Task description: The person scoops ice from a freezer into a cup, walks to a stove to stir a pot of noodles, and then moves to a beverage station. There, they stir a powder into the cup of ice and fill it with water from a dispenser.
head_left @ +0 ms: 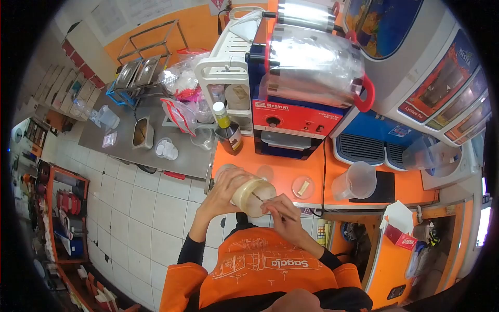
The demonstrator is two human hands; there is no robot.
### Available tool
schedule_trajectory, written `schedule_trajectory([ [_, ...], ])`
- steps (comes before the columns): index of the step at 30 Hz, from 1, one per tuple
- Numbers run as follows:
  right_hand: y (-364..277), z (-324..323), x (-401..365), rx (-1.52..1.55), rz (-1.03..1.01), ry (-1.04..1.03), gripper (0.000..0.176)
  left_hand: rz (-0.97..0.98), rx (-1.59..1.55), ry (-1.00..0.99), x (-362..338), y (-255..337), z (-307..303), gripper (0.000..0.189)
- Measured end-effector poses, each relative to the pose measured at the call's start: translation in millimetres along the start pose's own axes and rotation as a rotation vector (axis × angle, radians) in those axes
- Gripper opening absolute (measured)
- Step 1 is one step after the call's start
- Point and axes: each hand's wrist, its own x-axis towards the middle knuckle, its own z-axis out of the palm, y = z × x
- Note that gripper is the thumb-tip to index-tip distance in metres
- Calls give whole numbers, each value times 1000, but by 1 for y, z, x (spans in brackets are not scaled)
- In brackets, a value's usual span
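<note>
My left hand grips a clear plastic cup of pale creamy drink, tilted so its sealed top faces me. With my right hand I pinch a thin dark straw or stick whose tip touches the cup's top. Both hands are held close to my chest, over the front edge of the orange counter.
A red and blue cup sealing machine stands at the back of the counter, with a dark bottle to its left. A clear measuring jug and a small lid sit to the right. A steel table with containers stands left.
</note>
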Motion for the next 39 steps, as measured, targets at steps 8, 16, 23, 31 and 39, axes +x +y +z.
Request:
schedule_trajectory([
  [8,22,-12,3,528,372,385,33,-121,-5,61,-19,-16,5,88],
  [16,37,-32,3,660,470,581,27,-277,61,168,-33,-20,22,91],
  [23,34,-56,5,664,446,653,28,-472,138,306,-29,-16,37,87],
  [31,47,-55,-14,162,216,647,26,-543,202,363,-39,-25,36,88],
  [39,31,-52,-16,-253,-166,323,22,-528,186,304,-37,-27,35,88],
])
